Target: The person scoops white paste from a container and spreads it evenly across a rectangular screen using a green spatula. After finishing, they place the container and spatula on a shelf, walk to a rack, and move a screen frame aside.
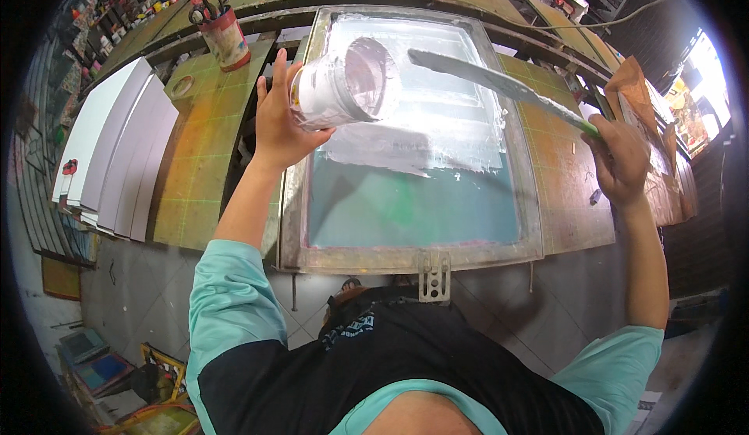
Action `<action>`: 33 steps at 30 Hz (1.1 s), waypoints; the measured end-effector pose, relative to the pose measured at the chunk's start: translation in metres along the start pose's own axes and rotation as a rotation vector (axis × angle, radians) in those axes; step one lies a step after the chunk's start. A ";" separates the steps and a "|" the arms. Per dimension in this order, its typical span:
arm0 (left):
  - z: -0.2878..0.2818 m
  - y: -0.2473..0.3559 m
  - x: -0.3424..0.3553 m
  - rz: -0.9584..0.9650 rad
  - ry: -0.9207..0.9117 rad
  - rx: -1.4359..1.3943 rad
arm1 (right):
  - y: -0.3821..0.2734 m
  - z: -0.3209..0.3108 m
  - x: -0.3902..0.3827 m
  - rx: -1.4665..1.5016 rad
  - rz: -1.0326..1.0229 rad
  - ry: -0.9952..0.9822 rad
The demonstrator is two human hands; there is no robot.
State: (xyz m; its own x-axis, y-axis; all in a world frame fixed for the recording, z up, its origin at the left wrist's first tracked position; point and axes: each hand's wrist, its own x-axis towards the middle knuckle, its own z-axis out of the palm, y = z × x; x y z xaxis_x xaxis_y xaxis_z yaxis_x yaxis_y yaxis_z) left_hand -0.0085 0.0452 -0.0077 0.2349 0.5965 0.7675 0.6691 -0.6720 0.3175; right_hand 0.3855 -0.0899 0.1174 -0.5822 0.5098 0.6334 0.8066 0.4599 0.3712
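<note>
My left hand [282, 119] grips a white plastic tub [321, 92] from its left side, tilted so its mouth faces right. White residue coats the tub's rim and inside. In my right hand [620, 158] is the green handle of a long spatula [499, 84], its blade smeared with white ink and pointing left toward the tub, apart from it. Below both lies a framed printing screen [413, 201] with teal mesh. Thick white ink [460, 142] covers the upper part of the mesh, ending in a ragged edge.
A stack of white sheets [117, 142] sits at the left on a yellow-green board [191, 177]. Behind it stands a stained cup [225, 41] holding scissors. A metal hinge clamp [434, 277] juts from the frame's near edge. Brown paper [636, 95] lies at the far right.
</note>
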 end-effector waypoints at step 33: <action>-0.014 0.006 -0.002 0.186 -0.157 0.157 | -0.026 0.008 0.016 0.999 0.924 -0.902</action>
State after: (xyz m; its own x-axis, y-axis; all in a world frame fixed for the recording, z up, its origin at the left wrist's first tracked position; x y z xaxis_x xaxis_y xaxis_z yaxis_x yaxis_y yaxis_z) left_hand -0.0147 0.0342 0.0007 0.4618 0.5387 0.7047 0.7026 -0.7071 0.0801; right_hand 0.3542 -0.0876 0.1121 -0.1237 0.9340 -0.3353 0.7209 -0.1476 -0.6771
